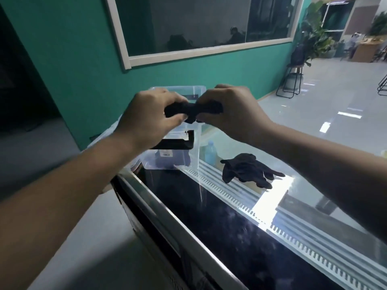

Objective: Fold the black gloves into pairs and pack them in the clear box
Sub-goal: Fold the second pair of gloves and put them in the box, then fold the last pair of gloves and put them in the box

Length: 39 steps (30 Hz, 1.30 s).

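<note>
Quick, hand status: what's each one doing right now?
Left hand: closed, gripping the left end of the black glove bundle.
Right hand: closed, gripping the bundle's right end.

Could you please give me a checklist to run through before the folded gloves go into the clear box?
1. Grip: the left hand and right hand both pinch the glove bundle: ok.
2. Fold: a loose end hangs beneath the bundle: not ok.
3. Position: the bundle appears to be held above the clear box: ok.
4. Box opening and spare room: hidden by the hands: cannot tell.
5. Remaining work: loose gloves lie unfolded on the counter: not ok.
</note>
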{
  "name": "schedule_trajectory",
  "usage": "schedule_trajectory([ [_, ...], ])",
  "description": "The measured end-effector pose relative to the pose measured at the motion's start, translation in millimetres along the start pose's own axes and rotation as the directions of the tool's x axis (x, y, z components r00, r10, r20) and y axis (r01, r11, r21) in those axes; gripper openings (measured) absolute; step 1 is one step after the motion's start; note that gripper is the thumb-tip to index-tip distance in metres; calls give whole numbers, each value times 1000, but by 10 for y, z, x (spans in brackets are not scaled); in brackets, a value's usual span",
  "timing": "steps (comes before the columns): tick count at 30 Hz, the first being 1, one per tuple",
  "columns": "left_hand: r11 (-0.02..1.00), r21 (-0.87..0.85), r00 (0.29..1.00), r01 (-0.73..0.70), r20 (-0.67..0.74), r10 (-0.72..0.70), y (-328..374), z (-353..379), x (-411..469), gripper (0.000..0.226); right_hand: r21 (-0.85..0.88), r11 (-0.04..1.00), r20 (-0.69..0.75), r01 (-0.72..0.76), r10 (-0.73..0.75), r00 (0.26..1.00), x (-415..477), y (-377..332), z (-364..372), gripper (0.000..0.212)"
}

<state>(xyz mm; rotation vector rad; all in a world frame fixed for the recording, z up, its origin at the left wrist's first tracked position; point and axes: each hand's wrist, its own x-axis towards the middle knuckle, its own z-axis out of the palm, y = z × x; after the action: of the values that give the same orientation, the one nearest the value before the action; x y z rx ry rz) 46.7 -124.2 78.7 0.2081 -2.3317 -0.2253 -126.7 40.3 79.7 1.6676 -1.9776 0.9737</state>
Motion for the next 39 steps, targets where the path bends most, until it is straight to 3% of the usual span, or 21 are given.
schedule_trajectory([
  [6,981,14,970,195,142,-195,-539,-84,344,28,96,987,124,-132,120,985,570,-13,368,13],
  [11,953,78,927,292,223,-302,-733,-37,441,26,18,982,220,-190,181,959,805,-4,628,19],
  [14,936,118,861,332,367,-352,-790,-40,440,20,-87,984,370,-154,175,912,834,-5,690,24],
  [17,929,152,812,339,452,-370,-800,-85,402,23,-128,985,427,-114,159,890,841,-16,651,30],
  [23,941,146,879,307,335,-339,-683,-121,389,22,-117,984,387,-131,167,907,822,11,480,23],
  [29,969,32,959,246,136,-248,-355,-33,297,13,-69,994,226,-81,95,969,566,139,229,14],
  [34,991,-63,993,117,16,-117,10,202,70,7,-62,994,144,-88,96,985,105,413,100,14],
  [39,995,-84,998,-50,-34,47,351,530,-245,4,-34,985,188,-172,175,966,-513,655,62,13],
])
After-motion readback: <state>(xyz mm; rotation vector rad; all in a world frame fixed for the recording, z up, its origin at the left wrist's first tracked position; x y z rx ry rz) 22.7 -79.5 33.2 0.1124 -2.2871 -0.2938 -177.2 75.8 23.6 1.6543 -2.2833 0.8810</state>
